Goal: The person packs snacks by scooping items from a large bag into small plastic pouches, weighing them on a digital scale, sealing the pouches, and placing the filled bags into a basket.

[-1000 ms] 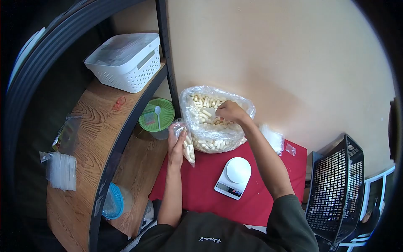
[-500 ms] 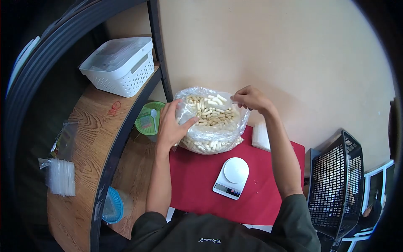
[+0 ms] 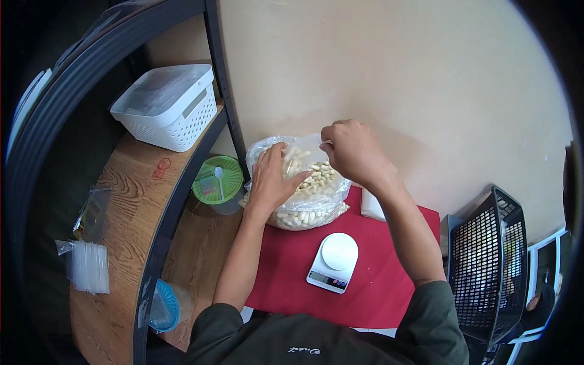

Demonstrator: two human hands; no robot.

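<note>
A large clear plastic bag (image 3: pixel 304 214) full of short, pale, stick-shaped pieces (image 3: pixel 322 177) stands open at the back of the red-covered table. My right hand (image 3: pixel 356 152) pinches the upper edge of a small clear plastic bag (image 3: pixel 311 149) over its mouth. Some pale pieces show through the small bag. My left hand (image 3: pixel 269 181) is at the left side of the big bag's mouth, fingers and thumb spread beside the small bag; whether it touches the small bag is unclear. A white digital kitchen scale (image 3: pixel 336 258) sits in front of the big bag.
White sheets or bags (image 3: pixel 372 205) lie behind my right forearm. A black plastic crate (image 3: pixel 490 267) stands at the right. On the left are a wooden shelf (image 3: pixel 131 213) with a white basket (image 3: pixel 173 115), a green-lidded tub (image 3: pixel 213 188) and a blue-lidded container (image 3: pixel 165 307).
My left hand has shifted right from the big bag's rim to over its mouth. My right hand has turned and moved slightly left, still pinching the small bag. The view has shifted a little.
</note>
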